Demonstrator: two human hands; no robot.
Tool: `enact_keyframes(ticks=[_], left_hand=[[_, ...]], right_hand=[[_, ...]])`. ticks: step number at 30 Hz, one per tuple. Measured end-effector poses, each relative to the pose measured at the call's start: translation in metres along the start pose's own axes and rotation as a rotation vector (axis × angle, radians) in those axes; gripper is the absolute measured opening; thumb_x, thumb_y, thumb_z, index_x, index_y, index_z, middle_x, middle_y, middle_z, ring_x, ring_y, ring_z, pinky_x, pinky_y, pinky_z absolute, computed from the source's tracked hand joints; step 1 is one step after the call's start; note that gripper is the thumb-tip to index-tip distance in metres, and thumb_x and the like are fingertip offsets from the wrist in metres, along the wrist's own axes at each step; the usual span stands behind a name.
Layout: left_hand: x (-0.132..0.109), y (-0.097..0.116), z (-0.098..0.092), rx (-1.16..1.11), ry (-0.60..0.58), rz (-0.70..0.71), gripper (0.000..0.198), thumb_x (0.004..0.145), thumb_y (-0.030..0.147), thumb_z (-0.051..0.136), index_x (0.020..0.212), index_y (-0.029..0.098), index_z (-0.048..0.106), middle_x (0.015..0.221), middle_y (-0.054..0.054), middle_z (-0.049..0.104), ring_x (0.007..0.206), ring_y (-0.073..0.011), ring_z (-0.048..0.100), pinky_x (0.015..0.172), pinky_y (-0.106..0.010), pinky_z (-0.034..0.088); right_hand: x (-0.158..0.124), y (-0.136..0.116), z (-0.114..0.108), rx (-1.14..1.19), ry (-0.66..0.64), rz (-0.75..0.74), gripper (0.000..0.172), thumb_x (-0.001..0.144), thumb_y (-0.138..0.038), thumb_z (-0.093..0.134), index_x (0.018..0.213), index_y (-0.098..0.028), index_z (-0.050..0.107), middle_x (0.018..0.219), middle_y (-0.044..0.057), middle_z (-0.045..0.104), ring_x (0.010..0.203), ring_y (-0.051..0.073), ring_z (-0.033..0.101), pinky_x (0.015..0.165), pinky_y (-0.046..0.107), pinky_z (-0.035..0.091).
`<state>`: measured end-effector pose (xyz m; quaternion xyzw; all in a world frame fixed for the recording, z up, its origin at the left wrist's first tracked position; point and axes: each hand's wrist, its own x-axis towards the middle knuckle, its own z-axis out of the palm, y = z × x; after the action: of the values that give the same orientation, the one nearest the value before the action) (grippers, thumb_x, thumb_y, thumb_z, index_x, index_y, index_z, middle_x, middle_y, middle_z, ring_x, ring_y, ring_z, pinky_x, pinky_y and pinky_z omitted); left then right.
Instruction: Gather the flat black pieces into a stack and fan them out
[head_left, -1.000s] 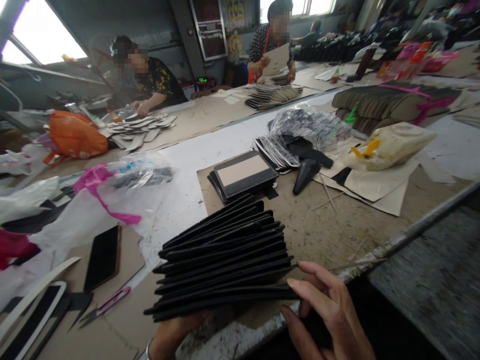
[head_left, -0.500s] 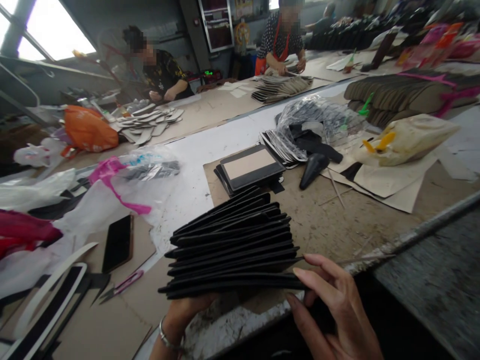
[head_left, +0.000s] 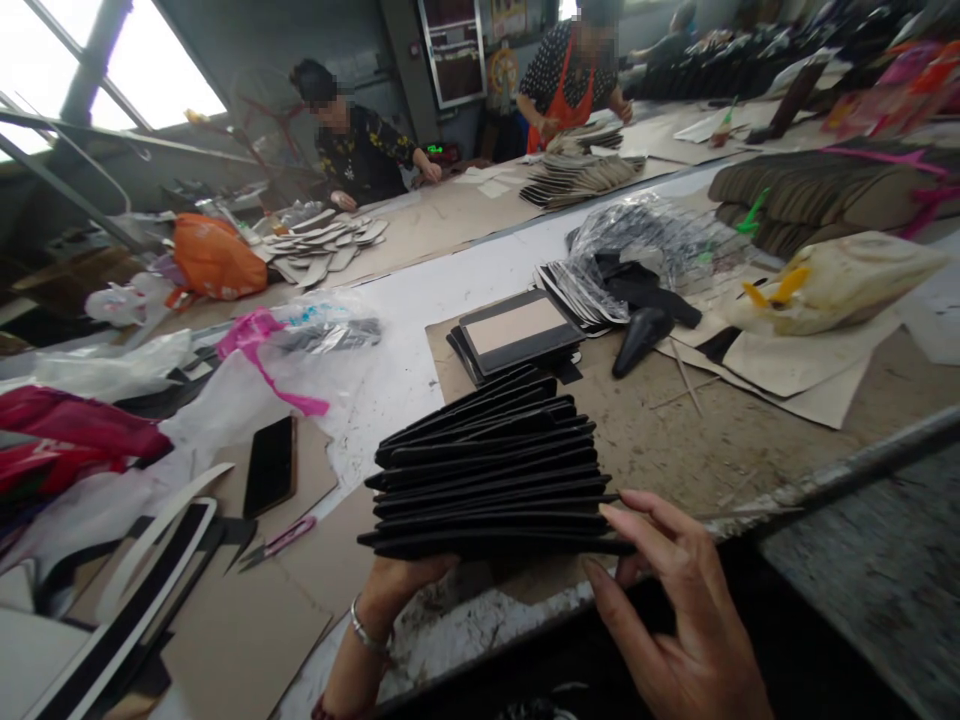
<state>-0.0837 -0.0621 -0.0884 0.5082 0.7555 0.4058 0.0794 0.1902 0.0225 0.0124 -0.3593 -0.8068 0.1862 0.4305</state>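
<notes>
A fanned stack of flat black pieces (head_left: 487,470), with rounded edges, lies at the near edge of the table. My left hand (head_left: 409,580) is under the near left end of the stack and holds it from below; its fingertips are hidden by the pieces. At the right end is my right hand (head_left: 667,590), its fingertips on the ends of the lowest black pieces and its thumb just below them. Behind the stack sits a pile of dark flat panels, the top one bearing a beige rectangle (head_left: 514,332).
To the left lie a phone (head_left: 271,466), pink-handled thread snips (head_left: 289,537) and black-and-white strips (head_left: 142,620). Farther right are a black tapered object (head_left: 642,340), clear plastic wrap (head_left: 637,235) and a yellowish bag (head_left: 847,285). Two co-workers stand across the table behind piles of pieces (head_left: 585,175).
The view has swung slightly left, so things appear farther right. My hands keep nearly the same hold on the black pieces. Across the table, both co-workers' hands have moved apart.
</notes>
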Motion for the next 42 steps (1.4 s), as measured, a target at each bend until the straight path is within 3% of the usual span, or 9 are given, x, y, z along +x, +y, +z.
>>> enact_keyframes(ticks=[6,11,16,22,27,34,36,39,42], left_hand=[[0.001,0.004,-0.003,-0.088,-0.064,0.002,0.049,0.054,0.068,0.068,0.076,0.024,0.071,0.085,-0.005,0.071,0.083,-0.031,0.066,0.08,-0.051,0.054],[0.0,-0.001,-0.003,-0.109,-0.052,-0.026,0.054,0.052,0.07,0.067,0.077,0.022,0.07,0.082,-0.008,0.071,0.08,-0.0342,0.066,0.076,-0.056,0.054],[-0.004,-0.005,-0.004,-0.147,-0.072,-0.06,0.051,0.055,0.062,0.072,0.087,0.023,0.07,0.091,-0.008,0.07,0.084,-0.034,0.065,0.077,-0.054,0.055],[-0.005,-0.022,0.006,-0.134,-0.006,-0.014,0.056,0.05,0.069,0.068,0.08,0.021,0.069,0.087,-0.007,0.071,0.083,-0.0317,0.065,0.083,-0.053,0.052],[-0.01,-0.037,0.01,-0.156,0.006,-0.03,0.056,0.051,0.069,0.067,0.081,0.021,0.069,0.088,-0.008,0.071,0.083,-0.0318,0.065,0.08,-0.051,0.054],[-0.019,-0.034,0.008,-0.182,0.005,-0.112,0.055,0.055,0.063,0.071,0.095,0.025,0.068,0.097,-0.006,0.069,0.089,-0.0327,0.064,0.08,-0.053,0.054],[-0.019,-0.034,0.008,-0.184,0.01,-0.121,0.056,0.053,0.065,0.071,0.09,0.024,0.069,0.092,-0.007,0.07,0.086,-0.0321,0.065,0.079,-0.051,0.055],[-0.017,-0.038,0.006,-0.181,-0.003,-0.105,0.053,0.05,0.067,0.07,0.078,0.022,0.07,0.082,-0.007,0.071,0.077,-0.0304,0.066,0.075,-0.047,0.057],[-0.015,-0.041,0.003,-0.148,-0.002,-0.106,0.054,0.052,0.065,0.07,0.084,0.021,0.07,0.088,-0.008,0.071,0.08,-0.0303,0.066,0.075,-0.045,0.057]], right_hand=[[-0.001,0.0,0.0,-0.004,-0.005,-0.009,0.039,0.085,-0.014,0.051,0.124,-0.019,0.045,0.119,0.012,0.043,0.087,0.014,0.053,0.081,0.028,0.048],[-0.003,0.002,-0.002,-0.037,-0.02,-0.011,0.043,0.086,-0.018,0.051,0.128,-0.018,0.042,0.12,0.012,0.043,0.099,0.017,0.052,0.084,0.028,0.048],[-0.007,0.003,-0.002,-0.05,-0.032,-0.009,0.042,0.087,-0.018,0.05,0.128,-0.016,0.042,0.122,0.012,0.043,0.107,0.018,0.049,0.08,0.023,0.049],[-0.007,0.005,-0.002,-0.065,-0.04,-0.019,0.041,0.086,-0.018,0.05,0.126,-0.017,0.044,0.123,0.011,0.043,0.099,0.016,0.054,0.085,0.025,0.047],[-0.008,0.004,-0.002,-0.072,-0.025,-0.021,0.039,0.086,-0.018,0.05,0.125,-0.017,0.045,0.123,0.012,0.044,0.104,0.018,0.053,0.087,0.029,0.047],[-0.022,-0.005,0.002,0.068,0.035,0.08,0.031,0.083,-0.014,0.052,0.113,-0.021,0.048,0.11,0.009,0.052,0.105,0.02,0.052,0.087,0.032,0.047],[-0.022,-0.005,0.002,0.109,0.035,0.145,0.03,0.084,-0.016,0.052,0.113,-0.021,0.048,0.107,0.007,0.055,0.102,0.019,0.054,0.086,0.031,0.047],[-0.018,-0.003,0.001,0.122,0.003,0.29,0.038,0.088,-0.025,0.048,0.124,-0.021,0.042,0.105,0.006,0.058,0.098,0.017,0.057,0.086,0.027,0.048],[-0.014,0.002,-0.002,0.113,-0.042,0.323,0.047,0.09,-0.029,0.044,0.135,-0.022,0.033,0.104,0.005,0.059,0.099,0.015,0.058,0.086,0.024,0.048]])
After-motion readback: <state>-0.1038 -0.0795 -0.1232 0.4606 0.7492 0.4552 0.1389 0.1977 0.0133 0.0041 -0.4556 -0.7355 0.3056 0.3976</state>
